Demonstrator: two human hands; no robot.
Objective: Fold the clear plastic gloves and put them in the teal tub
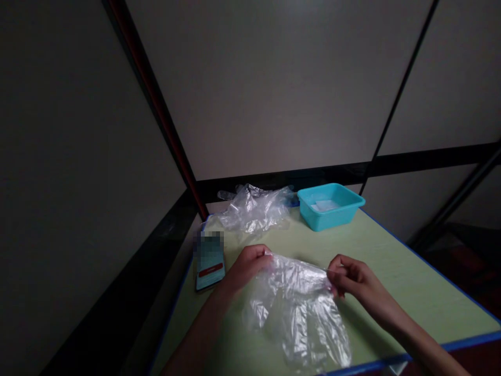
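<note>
A clear plastic disposable glove [299,290] is stretched between my two hands over the front of the table, its finger parts hanging down toward me. My left hand [252,263] pinches one upper corner of it. At the opposite upper corner, my right hand [348,274] is closed on the edge between thumb and fingers. Behind my hands, a crumpled heap of similar clear plastic gloves [256,209] lies at the back left of the table.
A turquoise plastic basket [332,216] with something white inside stands at the back right. Left of my left hand lies a phone [210,269] with its screen lit. The pale green table [407,292] has a blue edge; panelled walls [274,94] rise behind it.
</note>
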